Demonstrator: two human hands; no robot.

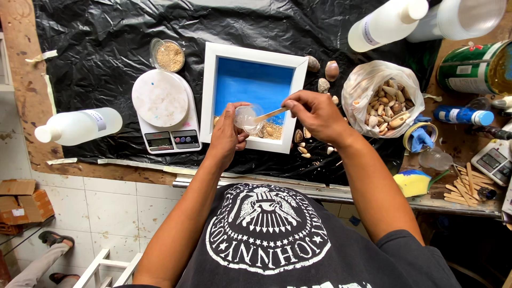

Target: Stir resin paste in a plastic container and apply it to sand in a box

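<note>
My left hand [226, 133] holds a small clear plastic cup [247, 117], tilted over the near edge of a white-framed tray [209, 85]. The tray's bottom is blue, with sand and small shells [273, 131] along its near side. In my right hand [314, 112] a wooden stick [270, 113] points into the cup's mouth. Both hands hover over the tray's near right corner.
A white kitchen scale [162, 109] stands left of the tray, with a cup of sand [169, 55] behind it. A bag of shells [380, 101] and loose shells [306, 141] lie to the right. White bottles [80, 126] [384, 24], a tin can [472, 66], tape and wooden sticks [463, 189] surround the black plastic sheet [96, 48].
</note>
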